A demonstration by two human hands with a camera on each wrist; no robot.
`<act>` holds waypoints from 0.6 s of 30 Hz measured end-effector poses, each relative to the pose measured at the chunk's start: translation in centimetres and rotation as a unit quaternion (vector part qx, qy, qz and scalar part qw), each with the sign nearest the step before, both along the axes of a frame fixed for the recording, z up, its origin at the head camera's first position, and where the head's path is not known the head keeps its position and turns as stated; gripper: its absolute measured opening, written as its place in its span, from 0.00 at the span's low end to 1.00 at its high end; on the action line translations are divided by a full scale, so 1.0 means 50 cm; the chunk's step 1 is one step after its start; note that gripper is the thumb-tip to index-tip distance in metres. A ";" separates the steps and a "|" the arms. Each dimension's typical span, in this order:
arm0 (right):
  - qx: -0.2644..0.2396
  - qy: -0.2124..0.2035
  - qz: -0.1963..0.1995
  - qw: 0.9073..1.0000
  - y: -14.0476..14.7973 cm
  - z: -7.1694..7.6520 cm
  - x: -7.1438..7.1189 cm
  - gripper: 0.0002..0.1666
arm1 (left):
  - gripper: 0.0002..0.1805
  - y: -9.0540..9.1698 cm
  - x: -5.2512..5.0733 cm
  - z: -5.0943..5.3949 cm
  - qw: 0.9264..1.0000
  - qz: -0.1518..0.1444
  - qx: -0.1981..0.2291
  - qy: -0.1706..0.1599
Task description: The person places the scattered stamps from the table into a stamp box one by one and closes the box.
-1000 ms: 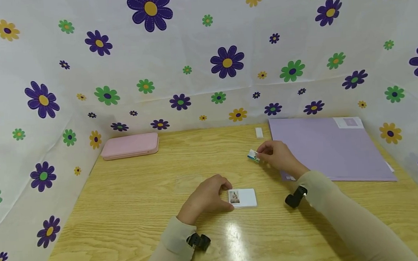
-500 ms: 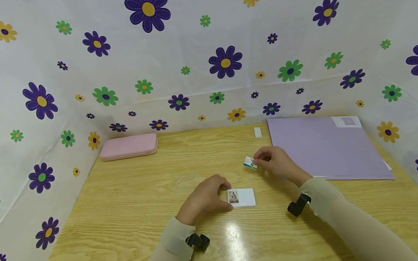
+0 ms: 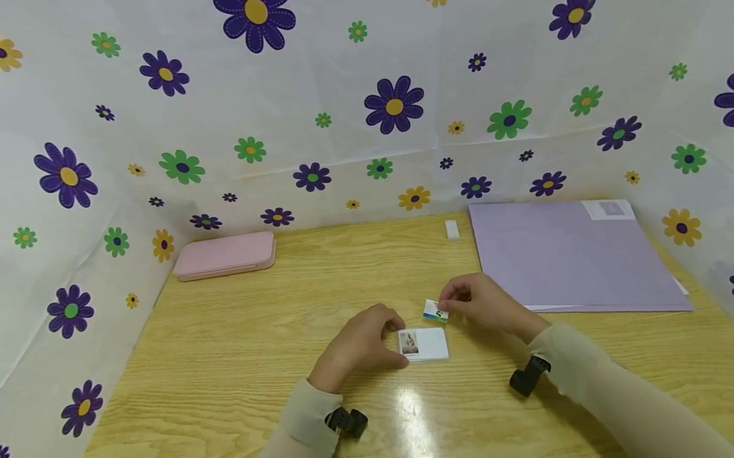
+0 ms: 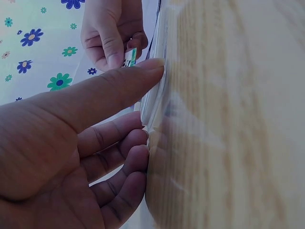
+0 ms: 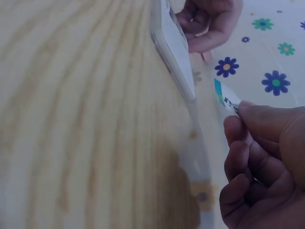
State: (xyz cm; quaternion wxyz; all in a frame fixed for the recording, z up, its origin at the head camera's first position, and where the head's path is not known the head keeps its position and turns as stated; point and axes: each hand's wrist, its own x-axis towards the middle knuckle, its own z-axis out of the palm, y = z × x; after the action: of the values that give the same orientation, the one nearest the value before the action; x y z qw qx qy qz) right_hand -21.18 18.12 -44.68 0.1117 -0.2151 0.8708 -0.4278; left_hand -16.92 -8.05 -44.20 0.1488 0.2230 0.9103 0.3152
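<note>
A white card (image 3: 433, 344) with a small picture on its left part lies flat on the table. My left hand (image 3: 362, 347) grips its left end, thumb at the near edge and fingers at the far edge; the left wrist view shows the thumb (image 4: 152, 65) against the card's side. My right hand (image 3: 489, 305) pinches a small white, blue and green piece (image 3: 433, 311) between thumb and fingertips, just beyond the card's far right corner. In the right wrist view the piece (image 5: 222, 95) points away from the fingertips, apart from the card (image 5: 175, 47).
A pink case (image 3: 225, 256) lies at the back left. At the back right is a large purple folder (image 3: 574, 256), with a small white block (image 3: 452, 229) beside its left edge. A flowered cloth (image 3: 334, 71) stands around the table's back and sides.
My right hand has come nearer and slightly left, bringing the pinched piece close to the card's far edge. My left hand stays at the card.
</note>
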 end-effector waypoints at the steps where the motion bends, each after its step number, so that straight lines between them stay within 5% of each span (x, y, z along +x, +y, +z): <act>1: 0.001 0.002 0.007 1.000 -0.001 -0.001 0.002 0.03 | 0.26 0.000 0.000 0.000 1.000 0.001 0.002 -0.001; 18: 0.017 -0.006 0.066 0.998 -0.023 -0.010 0.033 0.03 | 0.26 0.000 0.001 0.000 1.000 -0.001 0.006 -0.003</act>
State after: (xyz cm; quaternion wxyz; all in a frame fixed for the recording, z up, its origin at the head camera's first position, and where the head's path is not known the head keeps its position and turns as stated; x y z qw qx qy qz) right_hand -19.54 16.97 -45.17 0.1487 -0.2672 0.8610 -0.4063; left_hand -16.88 -8.07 -44.19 0.1505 0.2243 0.9076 0.3215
